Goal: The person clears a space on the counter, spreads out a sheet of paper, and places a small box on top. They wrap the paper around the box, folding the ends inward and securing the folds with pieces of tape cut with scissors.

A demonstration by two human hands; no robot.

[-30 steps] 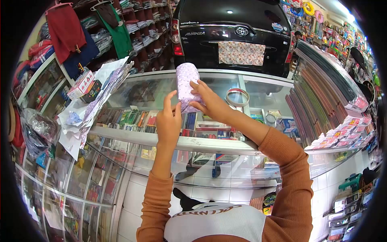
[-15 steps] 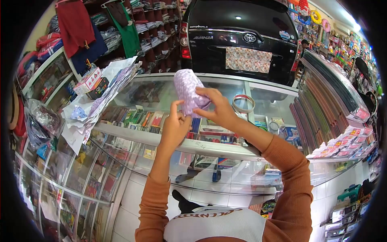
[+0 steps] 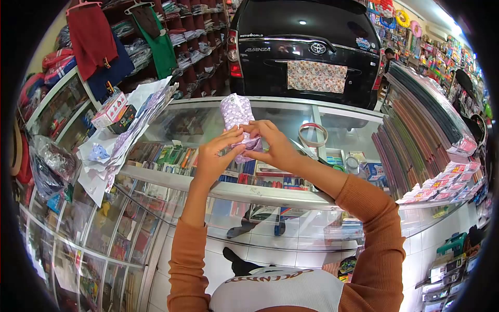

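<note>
A parcel in purple patterned wrapping paper (image 3: 235, 110) lies on the glass counter (image 3: 254, 192), its far end pointing away from me. My left hand (image 3: 215, 153) presses its fingers and thumb on the near end of the paper from the left. From the right, my right hand (image 3: 273, 145) pinches the same end, where the paper is creased and folded. The fingertips of both hands almost meet there. What lies inside the wrapping is hidden. To the right of my right hand rests a roll of tape (image 3: 313, 135).
Loose sheets of paper (image 3: 140, 122) and small boxes (image 3: 110, 110) are piled on the left. A tall stack of folders (image 3: 410, 140) stands on the right. Stationery shows under the glass. A black car (image 3: 306, 31) is parked beyond the counter.
My left hand has turned palm-down and moved up onto the parcel's near end. The parcel now sits slightly lower in view, with my right hand still on it.
</note>
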